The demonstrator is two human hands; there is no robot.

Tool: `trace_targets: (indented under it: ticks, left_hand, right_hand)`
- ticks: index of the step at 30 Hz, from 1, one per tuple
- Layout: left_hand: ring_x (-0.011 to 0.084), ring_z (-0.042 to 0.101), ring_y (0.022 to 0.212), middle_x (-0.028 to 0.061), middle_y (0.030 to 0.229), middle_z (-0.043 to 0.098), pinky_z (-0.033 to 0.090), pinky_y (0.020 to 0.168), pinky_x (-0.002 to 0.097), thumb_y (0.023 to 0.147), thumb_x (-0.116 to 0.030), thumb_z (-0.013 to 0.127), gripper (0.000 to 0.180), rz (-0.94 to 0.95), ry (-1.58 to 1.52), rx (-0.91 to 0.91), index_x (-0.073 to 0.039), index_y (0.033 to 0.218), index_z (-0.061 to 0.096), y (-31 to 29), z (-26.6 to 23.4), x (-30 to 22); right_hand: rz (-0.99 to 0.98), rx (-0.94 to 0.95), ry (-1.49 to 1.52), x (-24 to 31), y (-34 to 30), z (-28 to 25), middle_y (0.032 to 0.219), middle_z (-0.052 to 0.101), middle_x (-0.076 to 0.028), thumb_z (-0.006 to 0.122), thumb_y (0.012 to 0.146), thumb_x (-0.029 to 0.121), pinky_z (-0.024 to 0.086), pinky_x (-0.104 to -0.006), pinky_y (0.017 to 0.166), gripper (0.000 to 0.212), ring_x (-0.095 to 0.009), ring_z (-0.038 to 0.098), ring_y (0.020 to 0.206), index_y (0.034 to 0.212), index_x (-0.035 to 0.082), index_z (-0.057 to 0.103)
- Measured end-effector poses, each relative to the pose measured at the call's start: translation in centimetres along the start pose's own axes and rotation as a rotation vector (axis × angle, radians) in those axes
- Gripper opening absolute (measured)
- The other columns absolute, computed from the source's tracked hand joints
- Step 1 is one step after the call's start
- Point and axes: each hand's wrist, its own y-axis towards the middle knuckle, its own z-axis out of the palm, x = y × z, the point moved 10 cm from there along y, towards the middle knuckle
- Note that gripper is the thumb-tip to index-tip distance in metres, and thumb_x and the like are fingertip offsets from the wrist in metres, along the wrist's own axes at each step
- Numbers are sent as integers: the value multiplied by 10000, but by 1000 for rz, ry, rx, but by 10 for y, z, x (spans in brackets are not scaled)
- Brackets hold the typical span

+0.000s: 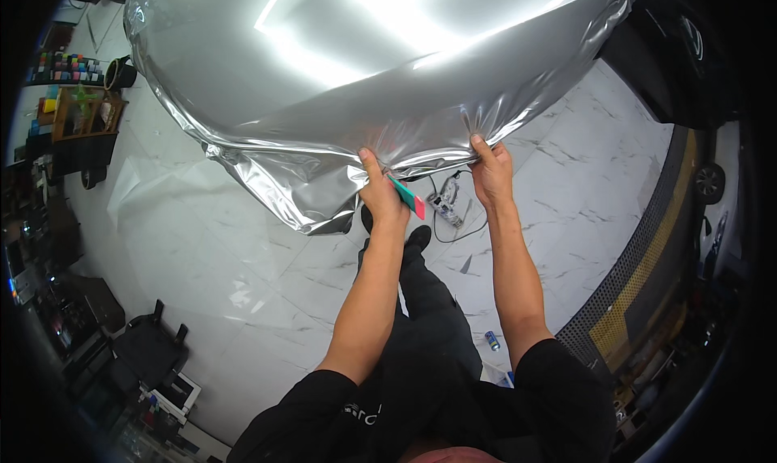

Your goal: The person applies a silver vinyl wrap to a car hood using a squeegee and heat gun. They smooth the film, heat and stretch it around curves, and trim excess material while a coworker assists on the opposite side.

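Observation:
Glossy silver wrap film (324, 99) stretches over a large curved car panel in front of me, its loose edge gathered in creases along the near side. My left hand (384, 194) is closed on that edge, thumb on top. A teal and pink squeegee (410, 198) sticks out of the same hand, toward the right. Farther right, my right hand (494, 173) pinches the film edge between thumb and fingers, and creases fan out from its grip. Left of my hands, a crumpled flap of the film hangs down. The panel's surface is hidden beneath the film.
A white corded device (446, 209) lies on the marble-patterned floor (558, 196) beyond my shoes. A small can (492, 340) is near my right elbow. Clear sheeting (186, 252) and a black chair (151, 346) are at left; a dark car part (664, 54) is at far right.

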Motion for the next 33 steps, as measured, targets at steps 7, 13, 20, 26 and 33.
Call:
trace_targets:
  ticks: [7,13,20,26,33]
  left_hand:
    - [70,311,409,-55,600,391,255,395,224,876,-504,817,464,-84,-17,197,-103,890,584,-9,6,0]
    - [69,340,428,-41,616,489,257,398,221,986,-363,724,301,-126,-85,358,-125,848,602,-21,19,-12]
    - [70,367,415,-33,578,470,240,392,236,982,-456,701,392,-118,-34,416,-135,800,571,-15,14,-6]
    - [65,413,461,-22,757,586,302,399,214,986,-319,734,268,-24,-119,316,-82,904,637,-8,19,-10]
    - [48,393,483,-24,835,573,288,410,211,921,-351,810,372,-24,-66,135,-33,1026,648,0,9,-3]
  right_hand:
    - [-30,127,-48,18,-22,38,1091,688,-31,782,923,126,473,-356,947,350,-150,624,1022,1221,34,624]
    - [84,201,-66,6,-16,32,1052,686,-21,786,920,127,470,-354,950,286,-136,612,980,1161,36,661]
    - [119,278,-100,1,-11,23,986,693,-15,777,933,156,477,-351,924,219,-133,617,933,1093,30,695]
    - [94,189,-154,0,-6,17,1094,668,-98,808,897,145,480,-353,933,405,-172,621,1008,1186,-86,645]
    - [3,72,-175,3,-2,11,1092,689,-97,830,865,121,496,-323,884,390,-164,636,978,1153,-86,669]
